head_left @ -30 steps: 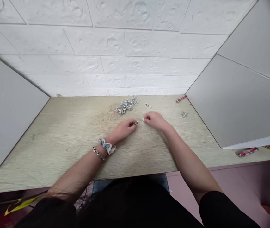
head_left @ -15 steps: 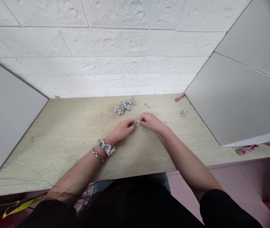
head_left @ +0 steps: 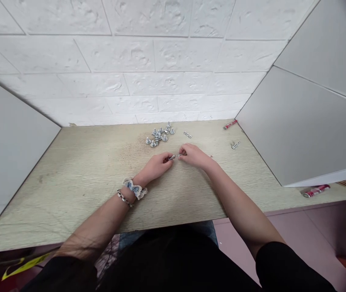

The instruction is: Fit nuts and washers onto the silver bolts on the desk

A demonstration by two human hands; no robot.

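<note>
Near the middle of the pale wooden table, my left hand is closed round a small silver metal part that sticks out between thumb and fingers. Just right of it, my right hand pinches a small pale piece, too small to make out clearly. The two held pieces are very close; I cannot tell if they touch. Behind my left hand lies a group of several silver bolts with washers. Small nuts lie in a short row behind my right hand.
Toward the right lie a few loose thin metal pieces. One red battery is at the back right corner, another red battery at the front right. A white brick wall and grey side panels bound the table.
The pale piece at my right fingertips looks slightly turned, and a thin part now shows between the hands. Both hands have hardly moved.
</note>
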